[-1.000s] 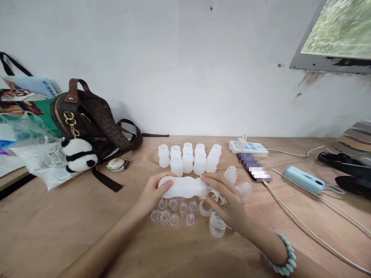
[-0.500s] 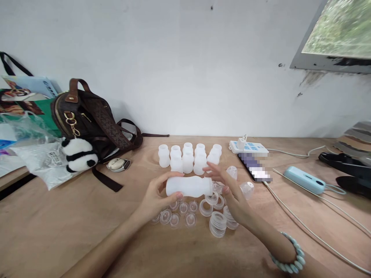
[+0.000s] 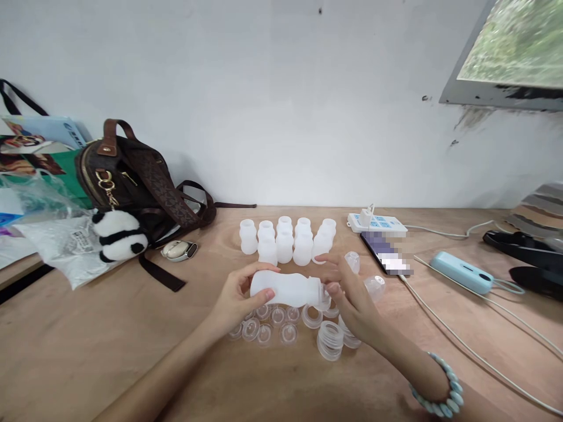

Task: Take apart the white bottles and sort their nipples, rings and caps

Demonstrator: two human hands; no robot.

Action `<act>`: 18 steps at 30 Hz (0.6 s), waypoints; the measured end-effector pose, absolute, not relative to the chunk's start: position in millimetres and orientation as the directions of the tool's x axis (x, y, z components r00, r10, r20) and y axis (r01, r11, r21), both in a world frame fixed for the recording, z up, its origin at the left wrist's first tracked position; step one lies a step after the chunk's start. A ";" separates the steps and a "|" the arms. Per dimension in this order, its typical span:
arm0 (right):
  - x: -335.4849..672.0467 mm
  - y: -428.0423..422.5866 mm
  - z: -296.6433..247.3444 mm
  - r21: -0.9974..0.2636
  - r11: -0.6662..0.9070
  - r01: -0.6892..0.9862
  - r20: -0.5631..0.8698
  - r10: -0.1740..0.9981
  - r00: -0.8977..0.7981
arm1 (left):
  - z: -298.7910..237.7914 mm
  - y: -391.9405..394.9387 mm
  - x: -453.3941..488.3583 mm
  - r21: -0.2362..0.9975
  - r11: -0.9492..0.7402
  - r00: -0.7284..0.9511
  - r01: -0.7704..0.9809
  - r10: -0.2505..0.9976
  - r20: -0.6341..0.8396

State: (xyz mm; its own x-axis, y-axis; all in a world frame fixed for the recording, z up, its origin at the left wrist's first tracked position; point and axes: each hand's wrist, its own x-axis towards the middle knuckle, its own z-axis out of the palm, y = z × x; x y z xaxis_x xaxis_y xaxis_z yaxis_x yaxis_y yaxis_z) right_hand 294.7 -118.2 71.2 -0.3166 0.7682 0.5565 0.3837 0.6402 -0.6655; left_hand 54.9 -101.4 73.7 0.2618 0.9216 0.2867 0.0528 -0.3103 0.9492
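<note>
My left hand [image 3: 237, 296] is closed round a milky white baby bottle [image 3: 284, 288], which lies on its side in the air with its neck to the right. A clear collar and teat [image 3: 324, 297] sit at the neck end, partly hidden by my fingers. My right hand [image 3: 352, 293] is beside that end, fingers apart, the index finger stretched leftward above the neck and the fingertips near the clear part. Beneath the bottle lie several clear teats [image 3: 278, 316]. Screw rings [image 3: 329, 340] are stacked below my right hand. Several white bottles [image 3: 284, 243] stand behind.
Clear domed caps [image 3: 375, 287] lie right of my hand. Further right are a phone [image 3: 385, 253], a power strip [image 3: 382, 224], a blue power bank [image 3: 461, 273] and cables. A brown backpack [image 3: 145, 176] with a panda charm [image 3: 119, 235] and a mouse [image 3: 176, 250] are on the left.
My right hand's fingers have come down and curled closer to the bottle's neck. The bottle's neck end has dipped slightly. My left hand keeps its hold.
</note>
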 end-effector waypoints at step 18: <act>293.2 -115.8 74.8 -0.330 0.844 0.422 0.749 0.506 -0.427 | 75.7 -99.0 53.9 0.963 -0.246 0.174 0.108 0.959 0.226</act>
